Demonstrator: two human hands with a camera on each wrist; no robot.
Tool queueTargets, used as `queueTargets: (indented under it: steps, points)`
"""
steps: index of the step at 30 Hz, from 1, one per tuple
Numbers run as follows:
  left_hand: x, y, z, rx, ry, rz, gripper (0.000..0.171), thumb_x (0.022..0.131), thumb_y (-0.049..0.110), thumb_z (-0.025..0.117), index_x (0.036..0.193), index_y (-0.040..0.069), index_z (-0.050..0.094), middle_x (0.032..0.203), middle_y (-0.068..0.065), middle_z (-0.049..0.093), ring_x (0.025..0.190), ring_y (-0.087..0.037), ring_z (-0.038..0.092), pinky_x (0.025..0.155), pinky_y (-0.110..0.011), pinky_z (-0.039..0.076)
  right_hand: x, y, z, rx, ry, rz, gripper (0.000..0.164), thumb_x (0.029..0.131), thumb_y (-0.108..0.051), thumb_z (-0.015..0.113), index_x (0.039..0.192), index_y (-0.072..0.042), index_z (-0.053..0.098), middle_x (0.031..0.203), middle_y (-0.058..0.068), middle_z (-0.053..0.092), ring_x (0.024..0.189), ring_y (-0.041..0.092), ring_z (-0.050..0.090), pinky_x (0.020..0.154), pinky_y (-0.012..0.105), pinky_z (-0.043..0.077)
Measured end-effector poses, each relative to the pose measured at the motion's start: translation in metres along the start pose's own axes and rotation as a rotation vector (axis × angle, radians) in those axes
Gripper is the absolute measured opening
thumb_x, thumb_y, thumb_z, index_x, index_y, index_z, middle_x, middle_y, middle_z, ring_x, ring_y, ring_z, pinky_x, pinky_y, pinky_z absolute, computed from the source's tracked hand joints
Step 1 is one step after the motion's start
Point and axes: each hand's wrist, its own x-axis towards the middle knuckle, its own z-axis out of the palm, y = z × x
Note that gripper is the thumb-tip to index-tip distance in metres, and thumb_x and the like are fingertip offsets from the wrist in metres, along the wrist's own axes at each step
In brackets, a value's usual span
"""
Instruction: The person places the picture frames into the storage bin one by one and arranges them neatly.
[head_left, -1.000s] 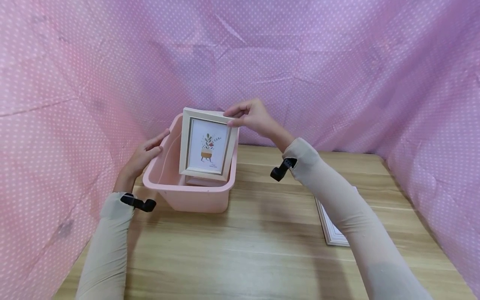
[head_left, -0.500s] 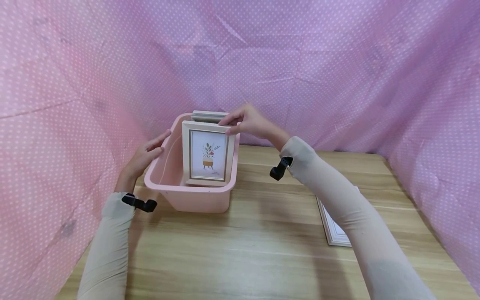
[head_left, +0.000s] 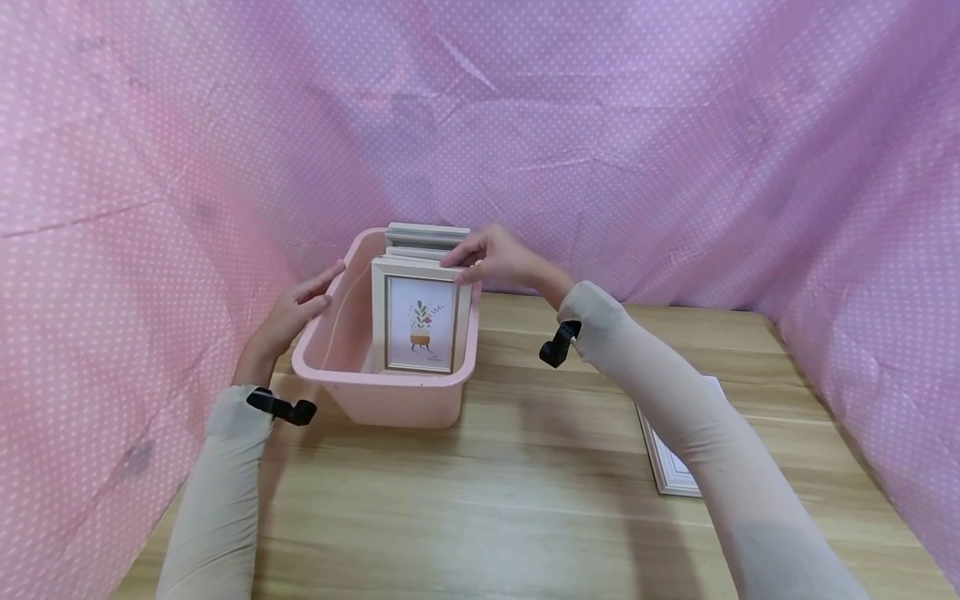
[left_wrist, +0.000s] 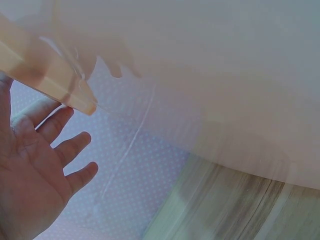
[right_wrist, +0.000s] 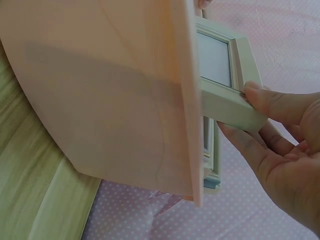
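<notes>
My right hand (head_left: 504,254) pinches the top right corner of a cream picture frame (head_left: 381,321) between thumb and fingers. The frame stands upright inside a pink plastic bin (head_left: 390,402), its potted-plant print facing me. In the right wrist view, the thumb lies on the front of the picture frame (right_wrist: 227,107) and the fingers are behind it. My left hand (head_left: 288,317) rests at the bin's left rim. In the left wrist view, the left hand (left_wrist: 37,160) has its fingers loosely spread, some fingertips right at the rim.
Behind the held frame, several more frames (head_left: 427,232) stand in the bin. A white frame (head_left: 669,467) lies on the wooden table (head_left: 480,508) at right, partly hidden by my right forearm. Pink dotted cloth (head_left: 525,125) surrounds the table at the back and sides.
The right hand has lowered the picture frame deeper into the bin and brought it from tilted to upright, uncovering frames behind it. The left hand has stayed at the rim.
</notes>
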Motion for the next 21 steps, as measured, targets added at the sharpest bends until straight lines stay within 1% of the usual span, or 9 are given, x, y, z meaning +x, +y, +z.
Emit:
queueTargets:
  steps: [3,7,13,17,21]
  points:
    - [0.0,-0.001,0.0,0.008,0.007,-0.014,0.054,0.106,0.008,0.047,0.158,0.008,0.035,0.167,-0.012,0.027,0.155,-0.016,0.025,0.108,-0.004,0.032,0.0,0.004,0.003,0.0,-0.005,0.007,0.025,0.086,0.005,0.076,0.11,0.0,0.077,0.115,0.013,0.076,0.1,0.02,0.072,0.088,0.026,0.058]
    - [0.0,0.0,0.0,0.006,0.011,-0.029,0.055,0.105,0.01,0.047,0.159,0.01,0.035,0.168,-0.009,0.028,0.155,-0.014,0.025,0.107,-0.004,0.033,0.002,0.008,0.006,0.009,-0.024,-0.011,0.025,0.086,0.008,0.075,0.11,0.005,0.075,0.116,0.017,0.075,0.1,0.021,0.072,0.09,0.025,0.057]
    - [0.002,-0.001,-0.001,-0.012,-0.001,-0.008,0.055,0.106,0.008,0.046,0.159,0.007,0.032,0.168,-0.012,0.026,0.157,-0.02,0.021,0.108,-0.004,0.032,0.001,0.009,0.01,-0.025,-0.04,-0.015,0.027,0.084,0.01,0.075,0.111,0.005,0.075,0.116,0.018,0.073,0.099,0.021,0.07,0.089,0.026,0.058]
    - [0.001,-0.002,0.0,-0.017,-0.004,-0.012,0.055,0.106,0.008,0.046,0.159,0.006,0.032,0.167,-0.012,0.026,0.157,-0.021,0.021,0.107,-0.004,0.032,0.004,0.011,0.014,-0.041,-0.059,-0.006,0.029,0.083,0.011,0.076,0.111,0.006,0.075,0.115,0.019,0.072,0.1,0.022,0.07,0.09,0.028,0.058]
    - [0.001,-0.002,0.001,-0.025,-0.004,-0.021,0.054,0.106,0.01,0.046,0.159,0.007,0.033,0.168,-0.013,0.026,0.157,-0.023,0.021,0.106,-0.004,0.033,0.006,0.014,0.018,-0.065,-0.054,-0.001,0.029,0.082,0.011,0.076,0.111,0.005,0.075,0.115,0.019,0.074,0.101,0.024,0.071,0.091,0.028,0.058]
